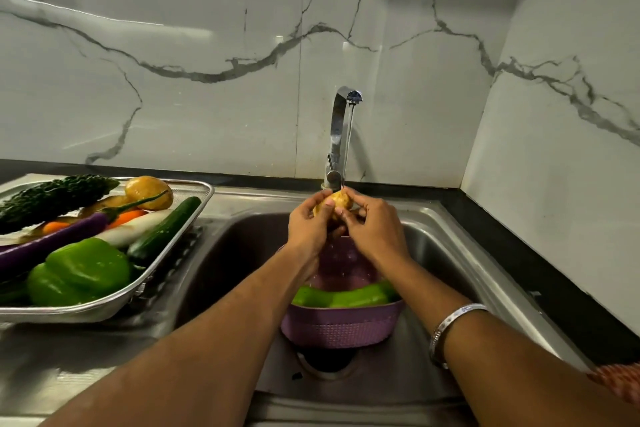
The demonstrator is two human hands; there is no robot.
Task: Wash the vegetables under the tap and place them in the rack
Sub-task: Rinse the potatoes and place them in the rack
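Steel rack (194, 211) sits left of the sink (450, 253), on the bench (52, 374), and it is well filled: a bitter gourd (52, 196) at its far left, an aubergine (52, 243), carrots (126, 217), a white radish (138, 227), a cucumber (166, 227), a green pepper (83, 272) at its near side and a potato (149, 192) at its far corner. Whether those are all washed I can't see, but lying in the rack I judge them done.

Over the sink, my left hand (308, 229) and right hand (375, 230) are both curled round another potato (337, 201), holding it right under the thin stream from the tap (341, 135), fingers on its skin. So this one is mid-wash.

Below my hands, inside the sink, stands a purple colander (341, 326) with what looks like two green peppers (343, 296) lying in it, partly hidden by my wrists; anything beneath them I can't tell.

By my reckoning most of the job is behind me: this potato needs moving left to the rack, then the colander's peppers need rinsing and racking too.
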